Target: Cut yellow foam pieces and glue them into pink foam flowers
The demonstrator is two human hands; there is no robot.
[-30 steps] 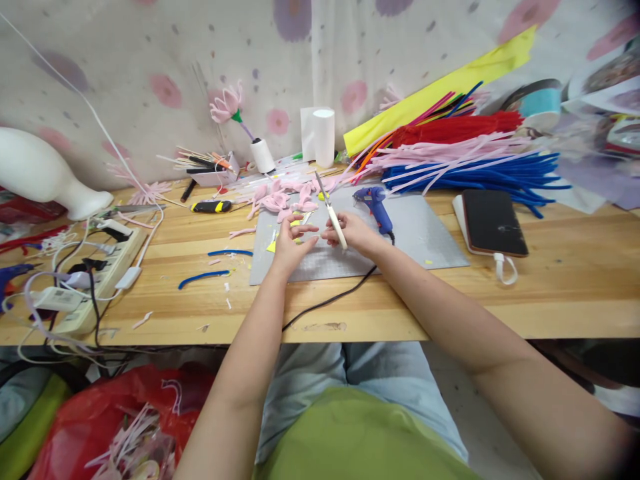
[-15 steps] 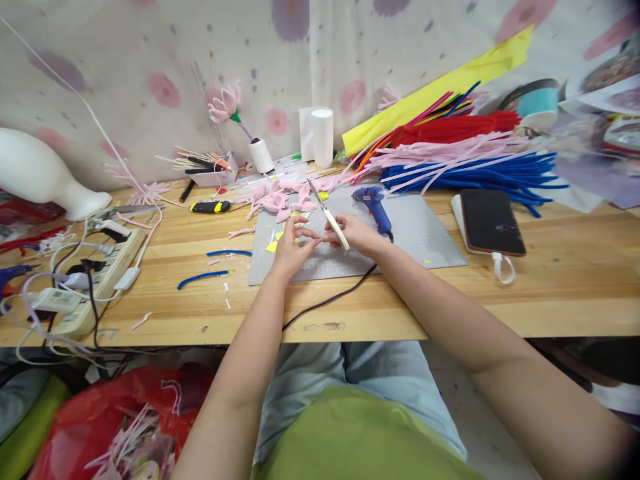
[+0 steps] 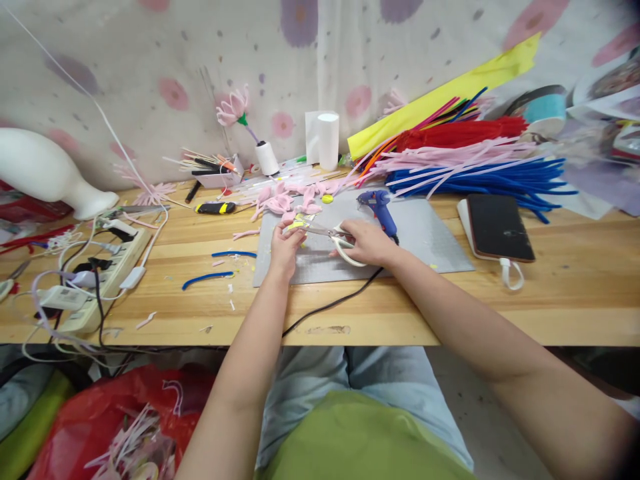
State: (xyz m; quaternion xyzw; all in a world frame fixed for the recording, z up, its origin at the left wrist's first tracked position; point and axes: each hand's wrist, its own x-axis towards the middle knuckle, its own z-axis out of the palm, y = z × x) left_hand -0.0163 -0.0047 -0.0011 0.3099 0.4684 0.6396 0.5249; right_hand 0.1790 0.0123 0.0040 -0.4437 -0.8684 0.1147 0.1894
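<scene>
My right hand (image 3: 367, 243) has its fingers in the loops of a pair of scissors (image 3: 344, 252) with cream handles. The blades point left and reach the fingertips of my left hand (image 3: 285, 250). Those left fingers are pinched together at the blade tips; what they hold is too small to make out, though yellow shows beside them. Both hands are over a grey cutting mat (image 3: 425, 247). Just beyond them lie pink fuzzy petal shapes (image 3: 277, 201) and a small yellow piece (image 3: 327, 199). A blue glue gun (image 3: 380, 210) rests on the mat behind my right hand.
Bundles of blue (image 3: 475, 180), pink and red pipe cleaners lie back right, near a phone-like black device (image 3: 503, 227). A pink flower (image 3: 234, 108) stands in a white spool. A utility knife (image 3: 215, 208) and a power strip (image 3: 107, 287) are on the left. A black cord (image 3: 330, 303) crosses the front.
The scissors have swung from pointing up and away to pointing left, their blades now at my left fingertips. My hands have moved apart from each other.
</scene>
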